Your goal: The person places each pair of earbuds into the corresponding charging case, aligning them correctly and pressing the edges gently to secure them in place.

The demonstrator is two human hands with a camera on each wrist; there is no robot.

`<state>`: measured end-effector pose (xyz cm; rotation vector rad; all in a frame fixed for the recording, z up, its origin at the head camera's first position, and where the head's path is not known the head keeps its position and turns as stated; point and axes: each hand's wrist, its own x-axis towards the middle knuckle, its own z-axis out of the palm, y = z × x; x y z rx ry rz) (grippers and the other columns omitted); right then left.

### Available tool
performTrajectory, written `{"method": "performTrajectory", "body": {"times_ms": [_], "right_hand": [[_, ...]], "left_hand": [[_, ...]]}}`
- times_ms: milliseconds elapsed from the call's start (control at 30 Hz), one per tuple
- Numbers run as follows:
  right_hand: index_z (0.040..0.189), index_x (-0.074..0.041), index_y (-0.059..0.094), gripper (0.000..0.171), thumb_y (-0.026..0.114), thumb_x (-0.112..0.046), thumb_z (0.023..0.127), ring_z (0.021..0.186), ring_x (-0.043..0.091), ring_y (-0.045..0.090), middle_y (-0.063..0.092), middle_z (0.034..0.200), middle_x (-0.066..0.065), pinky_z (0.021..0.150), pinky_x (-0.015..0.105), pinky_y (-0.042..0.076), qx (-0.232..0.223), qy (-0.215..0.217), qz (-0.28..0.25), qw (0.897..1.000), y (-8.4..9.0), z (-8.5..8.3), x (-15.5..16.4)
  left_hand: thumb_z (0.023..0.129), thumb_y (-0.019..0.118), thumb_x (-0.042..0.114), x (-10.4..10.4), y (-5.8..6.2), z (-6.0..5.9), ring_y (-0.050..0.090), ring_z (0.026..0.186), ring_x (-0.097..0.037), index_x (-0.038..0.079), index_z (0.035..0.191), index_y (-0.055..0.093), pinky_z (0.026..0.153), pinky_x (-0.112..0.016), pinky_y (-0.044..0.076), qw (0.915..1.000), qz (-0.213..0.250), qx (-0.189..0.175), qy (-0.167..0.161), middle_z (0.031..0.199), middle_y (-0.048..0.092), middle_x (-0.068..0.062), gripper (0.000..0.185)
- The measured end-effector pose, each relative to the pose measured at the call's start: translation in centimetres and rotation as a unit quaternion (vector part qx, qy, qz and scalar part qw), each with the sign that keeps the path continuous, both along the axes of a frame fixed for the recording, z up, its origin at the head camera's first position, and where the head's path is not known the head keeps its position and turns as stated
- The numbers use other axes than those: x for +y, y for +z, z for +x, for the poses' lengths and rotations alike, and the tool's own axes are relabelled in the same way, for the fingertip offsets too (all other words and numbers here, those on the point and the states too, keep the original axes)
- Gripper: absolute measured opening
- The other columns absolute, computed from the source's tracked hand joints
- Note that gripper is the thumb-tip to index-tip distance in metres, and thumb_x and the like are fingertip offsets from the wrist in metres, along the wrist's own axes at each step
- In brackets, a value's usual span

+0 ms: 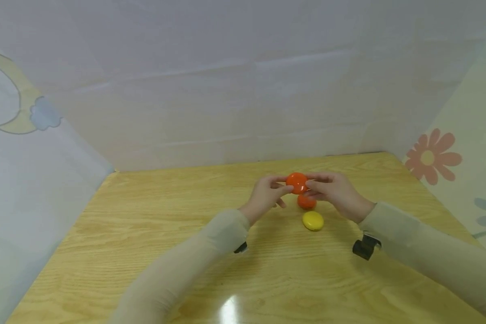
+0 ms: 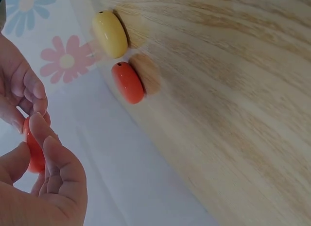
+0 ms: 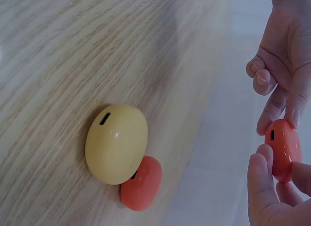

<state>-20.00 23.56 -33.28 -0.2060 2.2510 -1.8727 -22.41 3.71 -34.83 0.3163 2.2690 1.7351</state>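
No readable writing on anything. Left hand (image 1: 266,194) and right hand (image 1: 335,191) both pinch the orange pebble (image 1: 297,182) with curled fingers (image 2: 51,150), held above the table (image 1: 146,234). Under it lies a second orange pebble (image 1: 306,202), with a yellow pebble (image 1: 313,220) just nearer.

Glossy plastic on varnished wood
Orange case (image 1: 297,182), 2nd orange case (image 1: 306,202) & yellow case (image 1: 313,220): smooth shiny plastic. Table (image 1: 146,234): pale wood grain w/ sheen, glare bottom centre. Walls: matt cloth, creased
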Motion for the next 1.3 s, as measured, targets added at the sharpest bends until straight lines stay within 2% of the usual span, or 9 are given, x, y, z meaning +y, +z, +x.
{"method": "performTrajectory", "body": {"times_ms": [133, 300, 467, 633, 867, 1167, 1300], "right_hand": [[0.138, 0.014, 0.041, 0.045, 0.052, -0.011, 0.102, 0.088, 0.011, 0.067, 0.065, 0.111, 0.012, 0.085, 0.031, 0.053, -0.004, -0.002, 0.001, 1.000, -0.2, -0.3, 0.2], [0.139, 0.014, 0.041, 0.046, 0.051, -0.012, 0.102, 0.088, 0.009, 0.067, 0.063, 0.114, 0.015, 0.085, 0.029, 0.053, -0.012, -0.009, 0.009, 1.000, -0.4, -0.7, 0.4], [0.140, 0.013, 0.040, 0.047, 0.051, -0.012, 0.102, 0.086, 0.008, 0.067, 0.065, 0.110, 0.011, 0.085, 0.029, 0.053, -0.019, -0.017, 0.005, 1.000, -0.7, -1.3, 0.7], [0.139, 0.014, 0.040, 0.047, 0.051, -0.012, 0.102, 0.085, 0.007, 0.067, 0.066, 0.104, 0.006, 0.083, 0.026, 0.053, -0.023, -0.025, -0.001, 0.999, -0.9, -1.9, 0.9], [0.139, 0.013, 0.041, 0.047, 0.053, -0.012, 0.101, 0.085, 0.007, 0.066, 0.066, 0.102, 0.002, 0.087, 0.031, 0.052, -0.027, -0.037, -0.001, 0.999, -1.4, -2.6, 1.1], [0.140, 0.012, 0.040, 0.048, 0.054, -0.013, 0.101, 0.086, 0.007, 0.066, 0.065, 0.102, 0.001, 0.090, 0.032, 0.050, -0.039, -0.045, -0.001, 0.998, -2.3, -3.9, 1.7], [0.140, 0.013, 0.039, 0.048, 0.053, -0.012, 0.101, 0.086, 0.007, 0.067, 0.066, 0.101, 0.002, 0.091, 0.034, 0.050, -0.043, -0.042, 0.000, 0.998, -2.5, -4.4, 1.9]], "left_hand": [[0.094, 0.067, 0.020, 0.4, 0.1, -0.2, 0.061, 0.055, -0.014, 0.006, 0.132, 0.060, 0.062, -0.030, 0.049, 0.9999, -0.012, -0.008, 0.006, 0.097, 0.071, -0.003, 0.041], [0.095, 0.065, 0.017, 0.8, 0.0, -0.7, 0.060, 0.054, -0.013, 0.007, 0.134, 0.058, 0.059, -0.028, 0.048, 0.9997, -0.022, -0.010, 0.003, 0.100, 0.071, -0.004, 0.041], [0.095, 0.066, 0.016, 1.3, -0.6, -1.5, 0.060, 0.053, -0.013, 0.007, 0.134, 0.059, 0.053, -0.023, 0.044, 0.9998, -0.018, -0.012, 0.006, 0.098, 0.071, -0.003, 0.041], [0.094, 0.066, 0.016, 1.8, -1.1, -2.2, 0.060, 0.054, -0.015, 0.009, 0.132, 0.061, 0.053, -0.024, 0.042, 0.9998, -0.013, -0.008, 0.015, 0.097, 0.071, -0.002, 0.039], [0.095, 0.065, 0.016, 2.2, -1.3, -2.6, 0.059, 0.055, -0.013, 0.007, 0.129, 0.063, 0.056, -0.026, 0.043, 0.9995, -0.011, -0.009, 0.027, 0.105, 0.071, -0.004, 0.035], [0.092, 0.069, 0.014, 2.9, -1.8, -3.6, 0.059, 0.054, -0.015, 0.002, 0.124, 0.065, 0.053, -0.023, 0.041, 0.9983, -0.007, -0.014, 0.056, 0.099, 0.072, -0.005, 0.034], [0.091, 0.069, 0.012, 3.1, -1.9, -4.2, 0.059, 0.054, -0.016, 0.002, 0.118, 0.067, 0.051, -0.022, 0.040, 0.9982, -0.005, -0.017, 0.057, 0.097, 0.072, -0.007, 0.028]]}}
